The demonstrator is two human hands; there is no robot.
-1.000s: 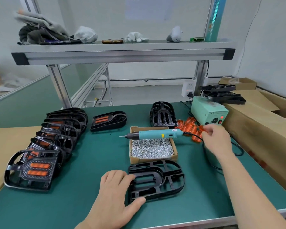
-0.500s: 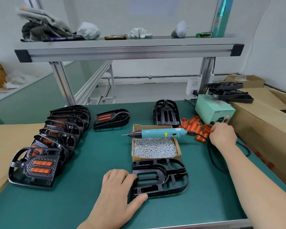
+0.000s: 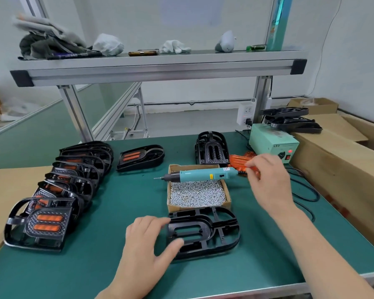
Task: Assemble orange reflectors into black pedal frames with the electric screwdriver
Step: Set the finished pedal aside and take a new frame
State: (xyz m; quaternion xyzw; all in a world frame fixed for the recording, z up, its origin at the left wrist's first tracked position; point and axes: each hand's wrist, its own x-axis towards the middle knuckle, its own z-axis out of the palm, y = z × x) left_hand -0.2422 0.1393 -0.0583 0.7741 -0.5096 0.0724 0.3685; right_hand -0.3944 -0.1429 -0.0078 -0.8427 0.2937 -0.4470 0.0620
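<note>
Left hand (image 3: 147,240) flat on tabletop (image 3: 95,266), fingers spread, thumb on black pedal frame (image 3: 205,231). Right hand (image 3: 268,180) fingers pinching 1 orange reflector (image 3: 252,168), I think; blurry.

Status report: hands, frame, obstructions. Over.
Left hand rests against empty pedal frame. Right hand pinching an orange reflector by the reflector pile. Screwdriver parked across screw box; nothing blocking the frame.

Pedal frame (image 3: 203,231) at six o'clock was black plastic, semi-gloss. Table mat (image 3: 117,212) was matt green, smooth. Box (image 3: 200,207) was raw cardboard; screws (image 3: 197,194) bright metal. Orange reflector (image 3: 252,168) at two o'clock was translucent glossy plastic.
</note>
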